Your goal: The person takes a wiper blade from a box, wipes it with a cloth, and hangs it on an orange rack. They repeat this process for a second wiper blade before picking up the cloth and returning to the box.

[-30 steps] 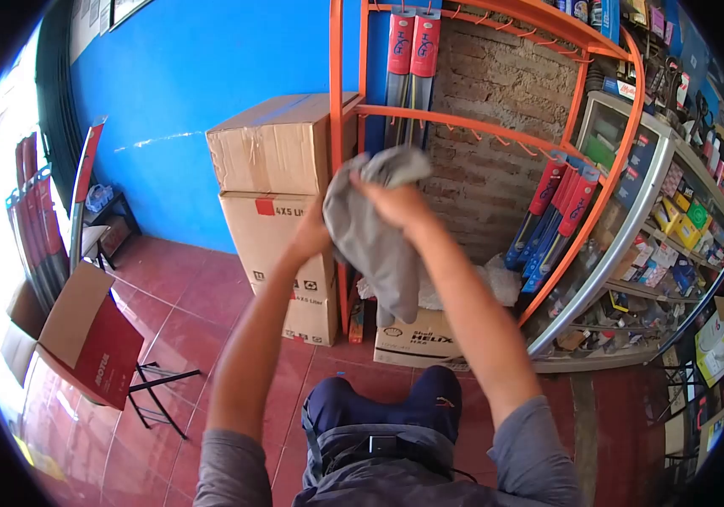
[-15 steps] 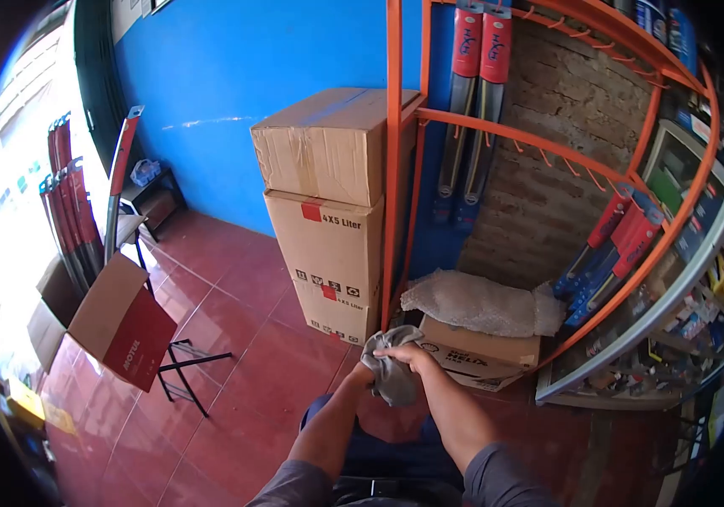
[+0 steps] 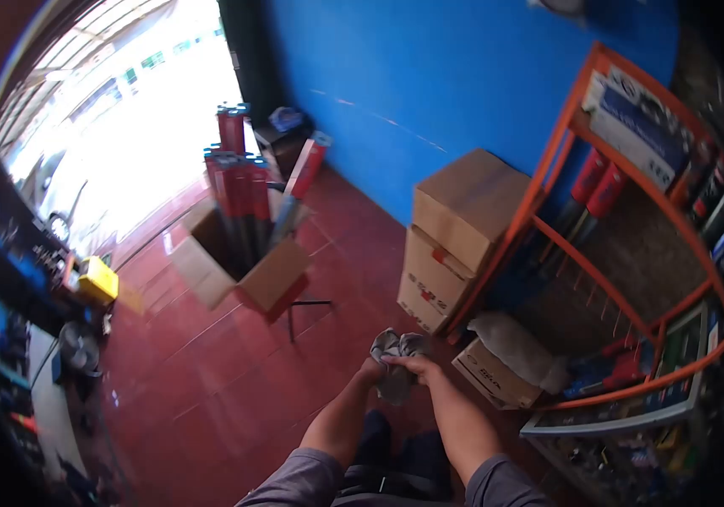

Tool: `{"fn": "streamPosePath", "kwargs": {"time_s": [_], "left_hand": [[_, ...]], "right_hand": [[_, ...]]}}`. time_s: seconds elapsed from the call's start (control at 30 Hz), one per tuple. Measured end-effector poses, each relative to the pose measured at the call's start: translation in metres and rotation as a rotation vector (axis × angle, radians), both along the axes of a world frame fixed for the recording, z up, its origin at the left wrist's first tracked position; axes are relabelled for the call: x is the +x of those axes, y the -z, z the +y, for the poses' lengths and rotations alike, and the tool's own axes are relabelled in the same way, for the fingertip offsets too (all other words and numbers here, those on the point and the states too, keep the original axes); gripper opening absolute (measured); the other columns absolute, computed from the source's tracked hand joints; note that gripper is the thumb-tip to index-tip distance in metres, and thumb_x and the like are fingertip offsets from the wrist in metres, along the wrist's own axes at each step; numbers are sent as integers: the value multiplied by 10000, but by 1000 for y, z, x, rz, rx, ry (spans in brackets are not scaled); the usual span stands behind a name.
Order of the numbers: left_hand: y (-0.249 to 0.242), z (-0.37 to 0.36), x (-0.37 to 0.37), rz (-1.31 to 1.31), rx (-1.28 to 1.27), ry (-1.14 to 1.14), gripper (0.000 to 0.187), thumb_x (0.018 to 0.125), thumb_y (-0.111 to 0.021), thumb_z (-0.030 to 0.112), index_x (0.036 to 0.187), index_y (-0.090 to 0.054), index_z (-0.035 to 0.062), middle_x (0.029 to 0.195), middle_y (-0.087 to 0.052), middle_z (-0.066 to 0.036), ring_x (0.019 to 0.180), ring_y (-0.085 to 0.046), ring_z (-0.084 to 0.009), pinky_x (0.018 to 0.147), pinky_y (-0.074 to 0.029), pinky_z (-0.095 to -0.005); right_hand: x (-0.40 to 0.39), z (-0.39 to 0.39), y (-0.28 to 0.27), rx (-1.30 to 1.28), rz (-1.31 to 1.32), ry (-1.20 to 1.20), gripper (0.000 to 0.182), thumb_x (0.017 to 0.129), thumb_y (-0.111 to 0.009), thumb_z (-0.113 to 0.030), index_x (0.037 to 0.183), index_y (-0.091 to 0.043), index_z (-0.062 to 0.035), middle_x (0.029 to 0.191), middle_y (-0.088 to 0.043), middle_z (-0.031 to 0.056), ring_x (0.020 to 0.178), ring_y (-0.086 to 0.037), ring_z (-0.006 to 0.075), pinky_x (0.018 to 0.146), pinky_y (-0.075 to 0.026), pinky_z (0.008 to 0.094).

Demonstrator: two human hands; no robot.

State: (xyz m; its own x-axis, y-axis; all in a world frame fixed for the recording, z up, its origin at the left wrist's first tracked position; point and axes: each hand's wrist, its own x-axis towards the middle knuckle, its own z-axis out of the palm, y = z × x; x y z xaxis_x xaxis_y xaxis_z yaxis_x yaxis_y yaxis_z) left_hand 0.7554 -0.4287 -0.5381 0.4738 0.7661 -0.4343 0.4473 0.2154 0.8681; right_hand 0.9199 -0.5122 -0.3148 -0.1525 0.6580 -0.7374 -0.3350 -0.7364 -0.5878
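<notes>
A crumpled grey cloth (image 3: 393, 384) is held in front of my body, low in the middle of the view. My left hand (image 3: 372, 370) grips its left side, the fingers mostly hidden by the fabric. On the right side my right hand (image 3: 417, 364) is closed on the same cloth, the thumb lying across it. Both hands are close together over the red tiled floor (image 3: 235, 406). To their right sits a small carton (image 3: 497, 372) with a bubble-wrapped bundle (image 3: 518, 348) on top.
An open carton (image 3: 273, 279) of red-topped packages (image 3: 244, 190) stands on a black stand ahead left. Stacked boxes (image 3: 463, 211) and an orange rack (image 3: 565, 139) stand at right, above a glass case (image 3: 615, 427). A yellow object (image 3: 98, 280) and a fan (image 3: 81, 347) are at left.
The view has swung left, so the carton of packages, boxes and rack appear farther right and tilted. Both hands still hold the cloth, which is bunched differently.
</notes>
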Motion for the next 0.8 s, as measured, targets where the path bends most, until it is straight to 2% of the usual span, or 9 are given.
{"fn": "streamPosePath", "kwargs": {"time_s": [0.1,0.17,0.23,0.33,0.53,0.6,0.63,0.7,0.8], "left_hand": [[-176,-1,-62,460,14,-18,426,873,-745,271,1218,-689,27,1115,-718,-100,1021,-673,-209,859,-537,-384],[-255,7,-110,266,-38,-265,403,854,-724,293,1141,-725,11,1083,-738,-171,1028,-708,-294,859,-548,-407],[-322,12,-163,-94,-29,-365,380,850,-725,240,1125,-719,-21,1027,-741,-128,950,-709,-243,807,-557,-394],[-405,30,-243,-71,73,-472,360,847,-708,208,1116,-716,-31,993,-744,-115,890,-706,-203,779,-560,-364],[-466,78,-409,117,241,-736,411,857,-654,200,1199,-664,-28,1152,-709,-192,1065,-690,-268,892,-557,-373],[-483,84,-463,249,320,-741,446,898,-568,155,1314,-559,-4,998,-679,-114,756,-657,-189,594,-544,-353],[-491,79,-490,254,307,-762,446,898,-568,155,1314,-559,-4,998,-679,-114,756,-657,-189,594,-544,-353],[-512,83,-536,133,192,-863,436,876,-624,187,1250,-611,-36,1221,-679,-210,1137,-664,-314,932,-549,-399],[-497,93,-609,161,140,-887,408,900,-613,206,1257,-605,8,1141,-696,-178,970,-701,-261,789,-586,-388]], "right_hand": [[-49,19,-55,8,16,-178,828,733,-905,-357,1378,-518,-11,1234,-660,141,1048,-691,276,903,-575,403],[-87,38,-122,103,-270,-229,750,757,-870,-324,1341,-545,18,1176,-682,140,1012,-702,271,897,-577,409],[-128,68,-159,147,-256,-330,687,786,-824,-304,1319,-558,39,1152,-689,153,984,-710,272,884,-577,407],[-196,107,-208,331,-263,-398,661,793,-808,-312,1306,-571,33,1136,-692,160,986,-709,273,879,-572,406],[-337,167,-290,587,-503,-506,640,785,-808,-282,1300,-578,20,1132,-690,155,986,-708,269,872,-566,398],[-391,183,-319,538,-414,-559,615,778,-820,-248,1283,-585,11,1137,-687,145,1000,-704,258,863,-568,379],[-417,205,-304,519,-401,-589,602,776,-822,-231,1275,-587,9,1136,-687,142,1004,-703,254,860,-569,371],[-468,240,-291,684,-481,-592,588,775,-823,-218,1266,-591,10,1131,-687,142,1003,-702,250,859,-571,366],[-530,244,-327,732,-489,-629,564,772,-824,-198,1247,-605,11,1126,-690,134,994,-698,233,860,-570,357]]}}
